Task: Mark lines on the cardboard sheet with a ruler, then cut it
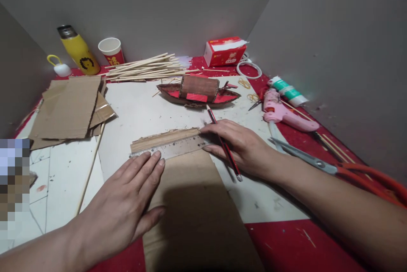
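A clear ruler lies across the top end of a brown cardboard piece, and a ragged strip of the board shows beyond it. My left hand rests flat, fingers stretched out, with the fingertips on the ruler's left end. At the other end, the thumb and forefinger of my right hand touch the ruler and the board's edge. A red and black pencil is tucked in that same hand, its tip pointing away from me. Just beyond stands a small model boat with a brown arched roof.
Cardboard sheets and a thin stick lie left. Behind are a yellow bottle, a paper cup, a bundle of sticks and a tissue pack. Scissors and a pink glue gun lie right.
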The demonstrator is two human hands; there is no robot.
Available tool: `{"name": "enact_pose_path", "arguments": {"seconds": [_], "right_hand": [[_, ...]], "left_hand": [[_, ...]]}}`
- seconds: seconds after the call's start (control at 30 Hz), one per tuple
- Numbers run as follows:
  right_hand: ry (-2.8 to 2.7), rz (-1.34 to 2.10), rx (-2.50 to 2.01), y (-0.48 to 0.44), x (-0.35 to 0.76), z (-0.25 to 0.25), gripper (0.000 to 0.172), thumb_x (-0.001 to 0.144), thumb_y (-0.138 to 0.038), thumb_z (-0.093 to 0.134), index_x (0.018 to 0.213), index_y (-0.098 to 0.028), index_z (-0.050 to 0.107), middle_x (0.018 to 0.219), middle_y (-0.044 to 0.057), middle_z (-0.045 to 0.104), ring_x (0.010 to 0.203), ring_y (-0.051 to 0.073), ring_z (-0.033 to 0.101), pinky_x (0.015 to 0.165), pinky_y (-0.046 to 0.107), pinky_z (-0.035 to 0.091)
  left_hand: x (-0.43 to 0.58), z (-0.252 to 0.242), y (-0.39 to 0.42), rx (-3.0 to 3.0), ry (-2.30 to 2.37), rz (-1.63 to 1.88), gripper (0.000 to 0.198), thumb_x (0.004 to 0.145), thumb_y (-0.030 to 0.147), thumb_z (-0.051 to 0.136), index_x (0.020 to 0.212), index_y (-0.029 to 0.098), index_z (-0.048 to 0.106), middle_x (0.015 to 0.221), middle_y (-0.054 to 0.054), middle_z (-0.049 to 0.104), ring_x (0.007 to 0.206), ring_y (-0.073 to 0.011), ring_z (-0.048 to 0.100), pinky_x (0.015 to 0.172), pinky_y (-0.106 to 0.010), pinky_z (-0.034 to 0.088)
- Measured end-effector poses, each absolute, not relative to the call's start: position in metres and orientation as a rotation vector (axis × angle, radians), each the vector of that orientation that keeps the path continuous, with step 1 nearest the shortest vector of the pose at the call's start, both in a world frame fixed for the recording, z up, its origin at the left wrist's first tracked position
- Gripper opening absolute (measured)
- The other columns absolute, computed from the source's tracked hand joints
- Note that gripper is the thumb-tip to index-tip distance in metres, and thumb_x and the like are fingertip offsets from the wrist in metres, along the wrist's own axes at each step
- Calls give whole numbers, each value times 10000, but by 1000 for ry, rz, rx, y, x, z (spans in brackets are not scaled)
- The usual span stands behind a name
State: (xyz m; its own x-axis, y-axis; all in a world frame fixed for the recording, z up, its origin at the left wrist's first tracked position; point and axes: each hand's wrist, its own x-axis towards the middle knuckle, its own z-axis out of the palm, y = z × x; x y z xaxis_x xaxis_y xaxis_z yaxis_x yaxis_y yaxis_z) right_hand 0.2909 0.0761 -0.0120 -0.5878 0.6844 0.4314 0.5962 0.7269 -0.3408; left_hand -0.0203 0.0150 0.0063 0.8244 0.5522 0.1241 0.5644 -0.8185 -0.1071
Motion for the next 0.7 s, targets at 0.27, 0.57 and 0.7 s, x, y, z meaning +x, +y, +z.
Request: {"name": "enact_pose_path", "arguments": {"seconds": [0.27,0.57,0.7], "right_hand": [[-2424,216,-1014,75,293,-10,237,967,-292,573,1193,-219,577,1040,121,703,968,265,673,820,413,568],[-2443,247,-996,80,301,-12,254,960,-314,566,1198,-232,599,1042,105,709,979,279,678,821,434,570],[-2462,246,-1009,81,303,-10,241,967,-315,551,1184,-226,609,1046,113,711,984,284,681,822,440,574]], "left_hand": [[-16,8,9,-2827,-931,-147,602,964,385,490,1417,-11,507,1477,-234,508,1312,-382,552,1005,-518,534],[-16,8,5,-2855,-949,-155,561,990,397,474,1378,0,557,1448,-205,550,1300,-371,568,1028,-482,538],[-15,8,6,-2860,-949,-189,527,1002,358,450,1374,-1,556,1453,-203,544,1327,-350,547,1065,-462,516]]}}
